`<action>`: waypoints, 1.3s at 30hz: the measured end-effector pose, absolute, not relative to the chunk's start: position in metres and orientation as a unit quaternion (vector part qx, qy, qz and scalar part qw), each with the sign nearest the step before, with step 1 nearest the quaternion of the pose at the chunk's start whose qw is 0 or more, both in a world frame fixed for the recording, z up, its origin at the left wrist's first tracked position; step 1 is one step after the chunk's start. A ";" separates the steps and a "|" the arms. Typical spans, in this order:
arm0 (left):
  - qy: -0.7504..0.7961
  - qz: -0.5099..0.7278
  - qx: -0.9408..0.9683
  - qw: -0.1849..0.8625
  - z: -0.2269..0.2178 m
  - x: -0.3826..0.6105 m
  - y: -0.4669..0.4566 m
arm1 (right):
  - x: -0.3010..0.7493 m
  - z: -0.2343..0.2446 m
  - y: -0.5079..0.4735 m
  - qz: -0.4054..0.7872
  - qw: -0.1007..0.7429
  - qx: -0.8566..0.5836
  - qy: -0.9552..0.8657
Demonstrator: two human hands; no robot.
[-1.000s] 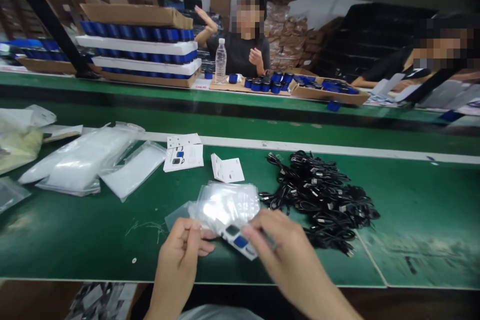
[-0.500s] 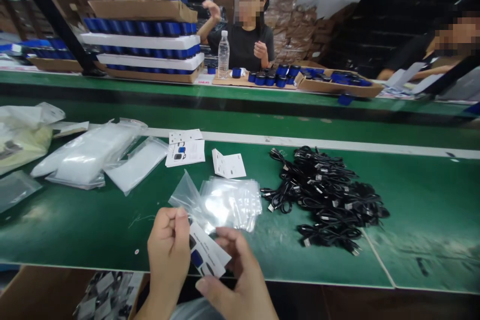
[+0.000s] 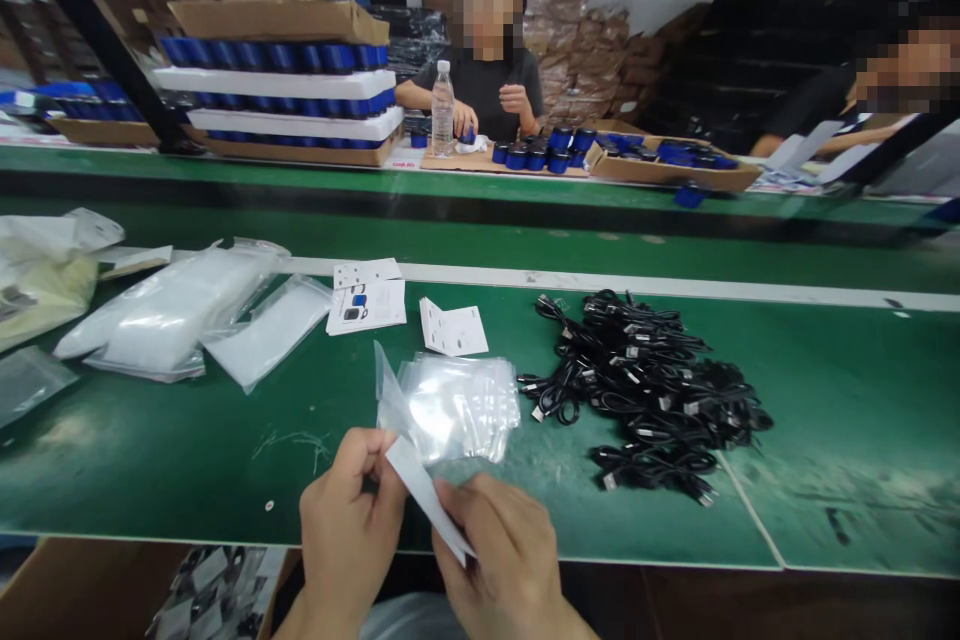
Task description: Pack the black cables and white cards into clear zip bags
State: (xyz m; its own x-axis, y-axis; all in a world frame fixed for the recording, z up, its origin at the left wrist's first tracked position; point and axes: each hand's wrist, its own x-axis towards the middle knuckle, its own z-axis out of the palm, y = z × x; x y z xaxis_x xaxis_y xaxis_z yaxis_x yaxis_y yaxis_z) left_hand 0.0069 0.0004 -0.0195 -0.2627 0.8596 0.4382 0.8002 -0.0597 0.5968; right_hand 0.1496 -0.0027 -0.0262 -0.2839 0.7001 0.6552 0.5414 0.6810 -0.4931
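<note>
My left hand (image 3: 351,515) is closed, its thumb and forefinger pinching a clear plastic bag (image 3: 387,390) that stands up beyond the fingers. Between my hands a folded printed leaflet (image 3: 426,498) is tilted nearly edge-on, one end against my left fingertips. The fingers of my right hand (image 3: 506,545) are closed on its lower right part. Just beyond lies a stack of clear bags (image 3: 459,405). Farther back are a pile of leaflets (image 3: 367,308) and a few folded leaflets (image 3: 459,330). Bundled black USB cables (image 3: 645,390) are heaped to the right.
Filled plastic packs (image 3: 172,315) lie at left on the green table (image 3: 187,450). Below its front edge stands a carton (image 3: 97,585) with small bagged items. Across the bench, a co-worker touches a blue item near a water bottle (image 3: 442,110); another person is far right.
The leaflet has turned from showing its printed face to nearly edge-on, and my right fingers have closed on it. The co-worker's raised hand has come down to a blue item.
</note>
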 end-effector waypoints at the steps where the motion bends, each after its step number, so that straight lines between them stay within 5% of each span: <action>1: 0.678 0.396 0.618 0.023 -0.020 0.008 -0.001 | 0.149 -0.027 -0.002 0.068 0.438 -0.396 -0.804; 5: 0.633 0.367 0.681 -0.020 -0.023 0.014 -0.003 | 0.149 -0.024 0.000 0.093 0.388 -0.456 -0.796; 12: 0.560 0.328 0.761 -0.021 -0.026 0.019 -0.005 | 0.168 0.001 0.010 0.362 0.272 -0.456 -0.766; 20: 0.536 0.322 0.779 0.033 -0.014 0.015 -0.014 | 0.161 -0.012 0.023 0.450 0.404 -0.513 -0.609; 25: 0.525 0.326 0.779 0.103 -0.012 0.014 -0.014 | 0.147 -0.024 0.030 0.552 0.364 -0.478 -0.578; 30: 0.569 0.316 0.750 0.118 -0.022 0.014 -0.002 | 0.173 0.001 0.032 0.496 0.308 -0.436 -0.685; 39: 0.633 0.275 0.698 0.190 -0.027 0.023 0.011 | 0.292 0.024 0.023 0.014 0.180 -0.639 -0.748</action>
